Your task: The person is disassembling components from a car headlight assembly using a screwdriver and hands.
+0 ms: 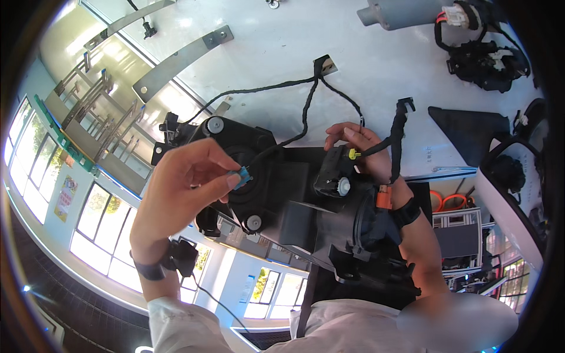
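A black plastic housing, which looks like the back of a car headlight, lies before me with round caps and a motor-like block. My left hand pinches a small blue connector between thumb and fingers, over a round part of the housing. Whether the connector is seated there is hidden. My right hand is curled around the housing's far right side, its fingers beside the block. A yellow connector with a black taped cable sits by that hand's palm. The black wiring harness branches across the housing's far side.
The white tabletop carries a curved metal strip, a grey cylinder and a black part with wires. At right stand a black triangular panel and a large white-edged part. An orange tab is near my right wrist.
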### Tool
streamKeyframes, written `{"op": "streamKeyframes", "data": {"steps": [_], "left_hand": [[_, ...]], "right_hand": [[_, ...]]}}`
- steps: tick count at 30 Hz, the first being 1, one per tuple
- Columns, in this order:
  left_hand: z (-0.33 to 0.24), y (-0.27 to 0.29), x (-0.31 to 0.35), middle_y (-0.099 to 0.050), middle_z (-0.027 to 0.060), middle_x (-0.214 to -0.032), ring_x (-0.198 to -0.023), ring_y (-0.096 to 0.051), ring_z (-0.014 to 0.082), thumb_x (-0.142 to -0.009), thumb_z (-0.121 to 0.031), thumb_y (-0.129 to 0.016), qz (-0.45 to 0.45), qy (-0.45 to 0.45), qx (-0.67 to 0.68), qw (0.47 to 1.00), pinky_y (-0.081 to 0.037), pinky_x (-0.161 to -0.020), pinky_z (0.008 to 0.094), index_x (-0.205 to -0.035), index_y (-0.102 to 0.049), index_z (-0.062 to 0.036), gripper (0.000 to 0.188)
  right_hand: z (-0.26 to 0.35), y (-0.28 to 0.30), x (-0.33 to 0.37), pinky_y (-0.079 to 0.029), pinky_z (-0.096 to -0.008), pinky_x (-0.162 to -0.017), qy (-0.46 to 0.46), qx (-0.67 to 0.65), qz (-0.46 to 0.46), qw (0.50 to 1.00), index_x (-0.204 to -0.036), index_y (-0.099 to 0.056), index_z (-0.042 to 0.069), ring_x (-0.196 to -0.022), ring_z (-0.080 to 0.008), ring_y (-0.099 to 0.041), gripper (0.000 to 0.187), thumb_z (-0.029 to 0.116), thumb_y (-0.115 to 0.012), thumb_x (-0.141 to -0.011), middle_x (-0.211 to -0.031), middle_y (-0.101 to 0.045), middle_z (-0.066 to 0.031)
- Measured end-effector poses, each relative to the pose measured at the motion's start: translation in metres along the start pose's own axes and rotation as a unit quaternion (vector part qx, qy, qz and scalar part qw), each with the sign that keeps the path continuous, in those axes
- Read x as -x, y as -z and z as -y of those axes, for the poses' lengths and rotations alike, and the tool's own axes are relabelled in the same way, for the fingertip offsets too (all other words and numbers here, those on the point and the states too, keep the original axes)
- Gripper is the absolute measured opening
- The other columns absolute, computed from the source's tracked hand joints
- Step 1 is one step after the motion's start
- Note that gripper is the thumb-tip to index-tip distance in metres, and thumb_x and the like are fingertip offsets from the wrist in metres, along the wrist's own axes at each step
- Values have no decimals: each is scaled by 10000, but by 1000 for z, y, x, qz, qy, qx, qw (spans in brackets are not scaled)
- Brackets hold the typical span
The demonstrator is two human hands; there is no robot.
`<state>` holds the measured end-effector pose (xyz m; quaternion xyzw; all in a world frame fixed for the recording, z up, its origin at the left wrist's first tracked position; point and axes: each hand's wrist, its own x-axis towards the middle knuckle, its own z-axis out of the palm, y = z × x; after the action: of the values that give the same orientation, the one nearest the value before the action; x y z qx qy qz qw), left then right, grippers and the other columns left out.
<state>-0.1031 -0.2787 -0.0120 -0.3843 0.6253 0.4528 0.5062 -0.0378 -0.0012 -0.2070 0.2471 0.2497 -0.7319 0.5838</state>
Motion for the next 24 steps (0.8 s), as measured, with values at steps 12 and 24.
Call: {"op": "streamKeyframes", "data": {"steps": [12, 24], "left_hand": [[-14, 14, -67, -709, 163, -764, -493, -630, 136, -902, -45, -684, 154, 131, 44, 978, -465, -429, 219, -838, -569, -11, 136], [-11, 3, -83, -722, 221, -945, -649, -712, 174, -884, -12, -694, 228, 140, 39, 963, -580, -559, 241, -928, -597, 49, 123]], "right_hand": [[1, 2, 2, -513, -257, -818, -1, 15, -14, 1000, -1170, -643, 35, -940, -144, -657, 348, 312, -490, -1023, -1009, -681, -74], [0, 1, 3, -511, -252, -798, -11, -2, -39, 999, -1183, -636, 42, -920, -133, -659, 348, 318, -510, -1013, -1004, -682, -69]]}}
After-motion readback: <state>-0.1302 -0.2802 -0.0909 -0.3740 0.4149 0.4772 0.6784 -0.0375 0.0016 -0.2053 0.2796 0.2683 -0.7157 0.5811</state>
